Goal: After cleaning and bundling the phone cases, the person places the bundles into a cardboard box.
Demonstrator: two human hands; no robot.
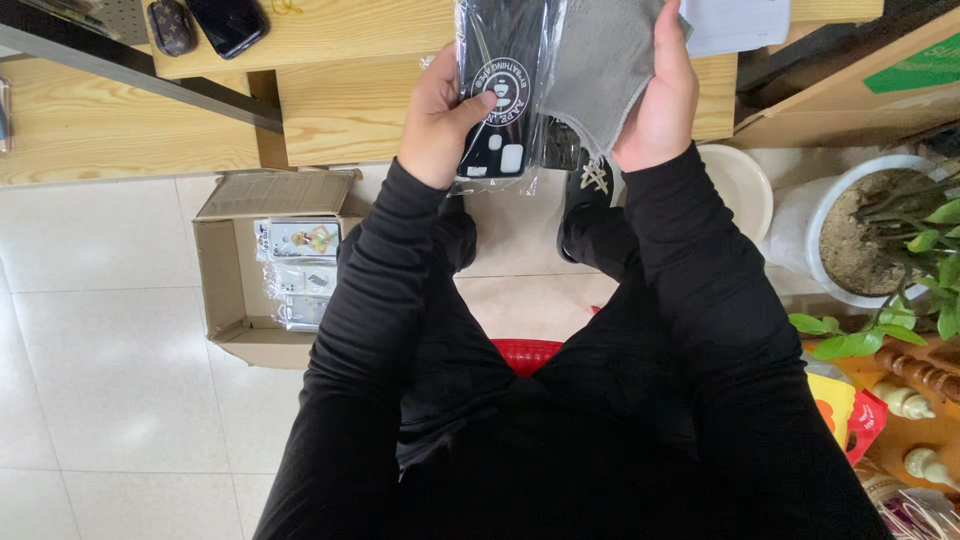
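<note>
The person sits over a red stool [527,354], both arms in black sleeves stretched toward 12 o'clock. The left hand [438,122] grips a black phone case [503,90] sealed in a clear plastic sleeve, thumb pressed across its front and fingers wrapped behind, so the fingers are clamped on the case. The case stands upright at 12 o'clock, held in the air just in front of the wooden table [340,110]. The right hand [662,100] holds a grey cloth [602,70] just beside the case at 1 o'clock, fingers closed on the fabric, the cloth's edge touching or overlapping the sleeve's right side.

At 9 o'clock an open cardboard box [225,265] sits on the tiled floor [100,330] with more packaged cases [298,272] stacked inside. At 3 o'clock stands a white pot [822,240] with a green plant [925,250]. A dark phone [228,22] lies on the table at 11 o'clock.

The step in hand looks like wiping or inspecting 1 packaged case with the cloth. Judging from this, the next move calls for a steady left grip while the cloth passes over the sleeve's face, with light pressure so the thin plastic does not crease.
</note>
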